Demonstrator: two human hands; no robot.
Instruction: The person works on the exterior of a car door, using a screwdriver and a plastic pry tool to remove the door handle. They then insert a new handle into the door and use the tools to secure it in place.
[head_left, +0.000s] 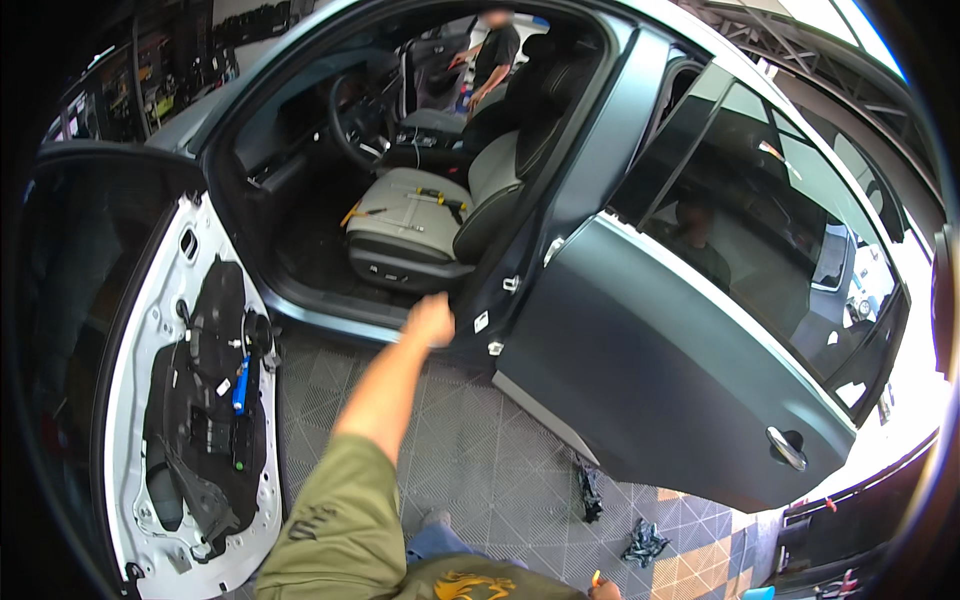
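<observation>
My left hand (428, 320) reaches forward toward the open front doorway, blurred, so what its fingers hold is unclear. Beyond it is the light grey seat (395, 205), with a yellow-black tool (450, 203), an orange tool (352, 210) and other small tools on it. My right hand (604, 590) is at the bottom edge, mostly cut off, closed on a small yellow-orange item (596, 578). At the left, the front door (125, 440) stands open with its inner panel off, exposing black parts and a blue piece (242, 385).
The grey-blue rear door (660, 370) stands open at the right. Dark crumpled items (645, 540) lie on the tiled floor (450, 440). Across the car, a person (492, 65) stands at the far doorway. Shelving with equipment is at the upper left.
</observation>
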